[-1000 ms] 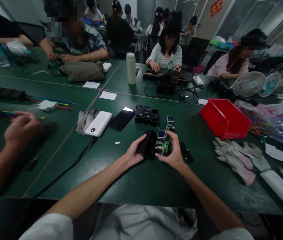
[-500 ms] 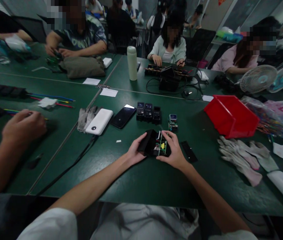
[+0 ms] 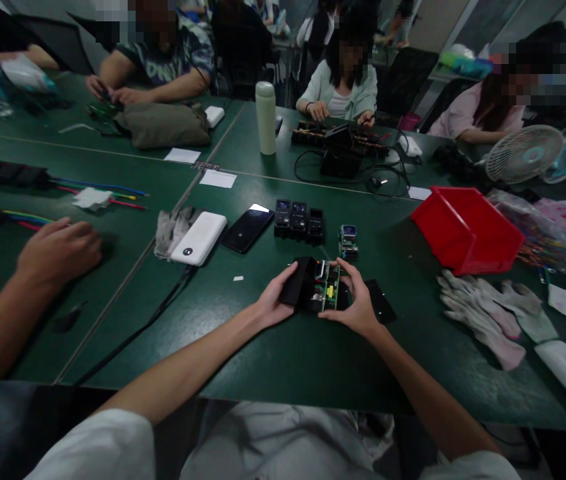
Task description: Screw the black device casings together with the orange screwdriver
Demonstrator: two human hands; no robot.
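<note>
Two bare hands, one black case (image 3: 297, 283), one circuit board (image 3: 331, 288). Left hand (image 3: 273, 301): fingers curled around the near left side of the case, gripping it. Right hand (image 3: 359, 304): part open in a C, thumb and fingertips pinching the board by its lower and upper edges, just right of the case mouth; whether the board touches the case is hard to tell from this view. Beyond the case: three small black boxes (image 3: 299, 220) in a row. Beyond and right of the case: one spare board (image 3: 348, 241), lying apart. Right of the case: one flat black plate (image 3: 381, 301); farther right, one red bin (image 3: 467, 230) and work gloves (image 3: 477, 319). Left of and beyond the case: one dark phone (image 3: 248, 229), then one white power bank (image 3: 199, 239). All on one green table (image 3: 263, 363).
</note>
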